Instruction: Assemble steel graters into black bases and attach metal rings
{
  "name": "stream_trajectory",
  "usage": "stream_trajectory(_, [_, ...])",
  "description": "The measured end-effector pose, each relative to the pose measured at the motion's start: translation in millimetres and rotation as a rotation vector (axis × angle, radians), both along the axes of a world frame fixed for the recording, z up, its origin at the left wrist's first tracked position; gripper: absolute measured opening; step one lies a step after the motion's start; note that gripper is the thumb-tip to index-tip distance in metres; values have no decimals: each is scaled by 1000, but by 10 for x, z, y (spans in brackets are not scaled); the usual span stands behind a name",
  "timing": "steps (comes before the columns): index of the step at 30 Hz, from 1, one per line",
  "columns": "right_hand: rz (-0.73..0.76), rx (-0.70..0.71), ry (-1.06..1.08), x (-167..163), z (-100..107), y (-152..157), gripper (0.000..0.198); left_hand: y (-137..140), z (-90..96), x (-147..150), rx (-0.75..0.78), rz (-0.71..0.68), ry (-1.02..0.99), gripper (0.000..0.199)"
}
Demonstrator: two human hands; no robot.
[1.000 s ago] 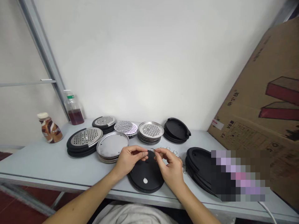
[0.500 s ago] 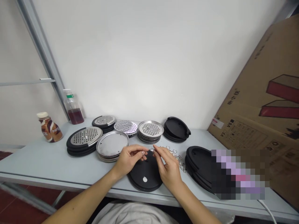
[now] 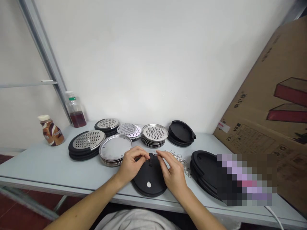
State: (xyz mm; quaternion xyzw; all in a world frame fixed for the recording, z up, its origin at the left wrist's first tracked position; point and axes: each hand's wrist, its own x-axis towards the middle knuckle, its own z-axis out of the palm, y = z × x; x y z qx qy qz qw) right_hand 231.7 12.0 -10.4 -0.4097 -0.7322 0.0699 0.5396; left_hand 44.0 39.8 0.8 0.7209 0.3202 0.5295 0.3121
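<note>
A round black plastic disc (image 3: 153,177) with a white dot near its front edge lies before me. My right hand (image 3: 171,167) pinches a small bent metal wire ring (image 3: 154,154) above the disc's far edge. My left hand (image 3: 134,163) has thumb and forefinger together just left of a raised dark strip (image 3: 151,159) on the disc; whatever may be between them is hidden. Right behind my right hand lies a pile of metal wire rings (image 3: 183,161), partly covered by it.
Stacked plain metal discs (image 3: 115,147) and perforated metal grater discs (image 3: 154,132) stand behind. Black-rimmed graters (image 3: 87,140) are at left, black holders (image 3: 182,131) at back right and more black discs (image 3: 206,167) at right. Two bottles (image 3: 51,132) and a large carton (image 3: 263,121) flank the table.
My left fingers have shifted slightly left and closed together, baring the dark strip on the disc. The wire ring in my right hand has turned a little.
</note>
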Motion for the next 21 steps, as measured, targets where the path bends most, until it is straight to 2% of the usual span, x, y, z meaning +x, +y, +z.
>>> stream_trajectory(5, [0,23,18,3,-1,5,30,-17,14,9,13,54,73,15])
stream_trajectory(12, [153,56,-2,-22,4,-25,37,-65,72,14,1,19,124,16])
stream_trajectory(17, [137,55,-72,-34,-42,-17,37,-66,92,17,-69,-15,130,25])
stream_trajectory(21, [128,27,-91,-47,-28,-18,33,-70,114,22,-53,-13,154,24])
